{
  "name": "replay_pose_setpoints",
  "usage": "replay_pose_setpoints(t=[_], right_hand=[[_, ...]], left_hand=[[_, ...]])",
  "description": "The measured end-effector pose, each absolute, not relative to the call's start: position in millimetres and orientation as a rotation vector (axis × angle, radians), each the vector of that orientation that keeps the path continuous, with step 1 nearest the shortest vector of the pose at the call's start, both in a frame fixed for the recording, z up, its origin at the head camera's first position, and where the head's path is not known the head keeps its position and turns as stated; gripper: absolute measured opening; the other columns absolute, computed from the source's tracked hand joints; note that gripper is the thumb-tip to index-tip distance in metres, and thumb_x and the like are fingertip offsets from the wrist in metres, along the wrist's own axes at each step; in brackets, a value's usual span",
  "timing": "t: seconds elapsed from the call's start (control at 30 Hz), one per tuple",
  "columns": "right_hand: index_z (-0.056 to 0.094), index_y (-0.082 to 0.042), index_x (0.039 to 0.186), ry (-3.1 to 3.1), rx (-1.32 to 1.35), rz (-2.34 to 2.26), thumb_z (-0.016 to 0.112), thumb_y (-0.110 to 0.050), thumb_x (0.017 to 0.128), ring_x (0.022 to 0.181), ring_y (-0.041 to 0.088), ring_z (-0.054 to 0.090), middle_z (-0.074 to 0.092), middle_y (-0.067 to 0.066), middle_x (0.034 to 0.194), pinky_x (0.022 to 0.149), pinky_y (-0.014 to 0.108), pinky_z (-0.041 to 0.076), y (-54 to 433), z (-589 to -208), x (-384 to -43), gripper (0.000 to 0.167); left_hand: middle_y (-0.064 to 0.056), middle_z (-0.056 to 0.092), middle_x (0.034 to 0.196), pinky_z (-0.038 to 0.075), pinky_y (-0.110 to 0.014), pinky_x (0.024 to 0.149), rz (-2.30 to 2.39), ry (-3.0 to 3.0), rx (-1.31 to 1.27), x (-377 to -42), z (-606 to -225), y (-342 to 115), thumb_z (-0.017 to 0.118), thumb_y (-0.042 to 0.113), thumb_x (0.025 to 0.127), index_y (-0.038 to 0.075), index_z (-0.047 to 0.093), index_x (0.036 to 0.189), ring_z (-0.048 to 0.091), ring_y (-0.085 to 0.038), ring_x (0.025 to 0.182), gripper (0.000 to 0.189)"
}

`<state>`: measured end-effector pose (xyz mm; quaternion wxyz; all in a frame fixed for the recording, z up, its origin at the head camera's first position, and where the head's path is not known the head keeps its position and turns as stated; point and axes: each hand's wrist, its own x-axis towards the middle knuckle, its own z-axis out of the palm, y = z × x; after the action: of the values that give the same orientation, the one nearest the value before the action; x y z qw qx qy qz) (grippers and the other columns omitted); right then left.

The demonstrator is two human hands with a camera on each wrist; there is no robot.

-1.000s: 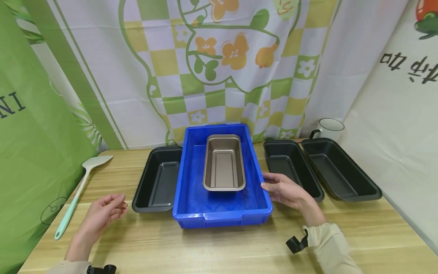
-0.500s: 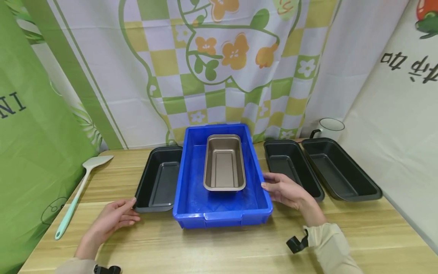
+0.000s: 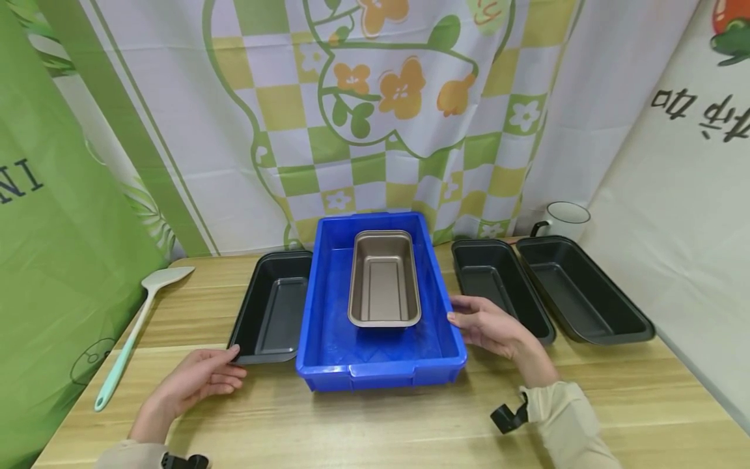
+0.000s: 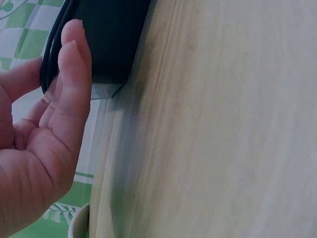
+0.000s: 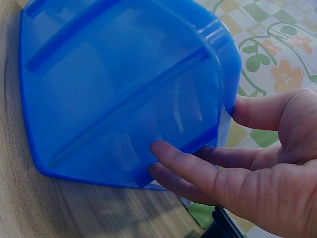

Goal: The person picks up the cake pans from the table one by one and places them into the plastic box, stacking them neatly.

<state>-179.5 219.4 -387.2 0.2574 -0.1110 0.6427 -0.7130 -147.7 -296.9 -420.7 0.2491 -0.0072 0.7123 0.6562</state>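
Observation:
My left hand (image 3: 196, 385) pinches the near left corner of a black loaf pan (image 3: 282, 316), thumb on the rim and fingers below it. In the left wrist view the fingers (image 4: 74, 94) lie along the pan's dark outer wall (image 4: 114, 39). To the right of that pan stands a blue plastic bin (image 3: 383, 376) with a bronze loaf pan (image 3: 383, 286) inside. My right hand (image 3: 489, 326) grips the bin's right rim. From the right wrist, the thumb (image 5: 262, 111) shows at the rim and the other fingers reach along the blue side wall (image 5: 124, 94).
Two more black loaf pans, a narrower one (image 3: 492, 280) and a wider one (image 3: 580, 293), stand right of the bin. Behind them is a white mug (image 3: 565, 221). A spatula with a mint handle (image 3: 120, 368) lies at the table's left. Patterned cloth (image 3: 375, 130) hangs behind.
My left hand has moved right from beside the left black loaf pan and taken hold of its near corner. The right hand has stayed on the bin's rim.

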Motion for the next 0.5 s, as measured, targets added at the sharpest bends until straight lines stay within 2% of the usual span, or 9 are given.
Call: replay_pose_setpoints(t=[0.23, 0.37, 0.5], right_hand=[[0.013, 0.016, 0.144, 1.742, -0.301, -1.931, 0.047, -0.004, 0.099, 0.113, 0.034, 0.058, 0.04, 0.034, 0.137, 0.093, 0.045, 0.05, 218.9, -386.3, -179.1, 0.06], [0.013, 0.016, 0.145, 1.741, -0.3, -1.932, 0.048, -0.005, 0.099, 0.114, 0.035, 0.058, 0.037, 0.036, 0.139, 0.094, 0.045, 0.049, 219.0, -386.8, -179.4, 0.061], [0.014, 0.016, 0.145, 1.745, -0.296, -1.932, 0.048, -0.005, 0.099, 0.113, 0.035, 0.058, 0.036, 0.036, 0.139, 0.094, 0.046, 0.049, 219.8, -387.5, -179.8, 0.06]], left_hand=[[-0.014, 0.071, 0.095, 0.055, -0.032, 0.083, 1.909, 1.766, 0.043, -147.0, -425.7, -299.3, 0.045, 0.021, 0.103, -0.005, 0.058, 0.109, 0.07, -0.021, 0.089, 0.03], [-0.012, 0.072, 0.095, 0.055, -0.027, 0.082, 2.005, 1.678, 0.008, -146.1, -427.9, -301.0, 0.043, 0.019, 0.104, 0.003, 0.059, 0.106, 0.069, -0.019, 0.091, 0.023], [-0.011, 0.073, 0.095, 0.055, -0.023, 0.078, 2.082, 1.581, 0.053, -145.2, -428.8, -301.9, 0.038, 0.014, 0.105, 0.007, 0.064, 0.105, 0.07, -0.017, 0.089, 0.026]])
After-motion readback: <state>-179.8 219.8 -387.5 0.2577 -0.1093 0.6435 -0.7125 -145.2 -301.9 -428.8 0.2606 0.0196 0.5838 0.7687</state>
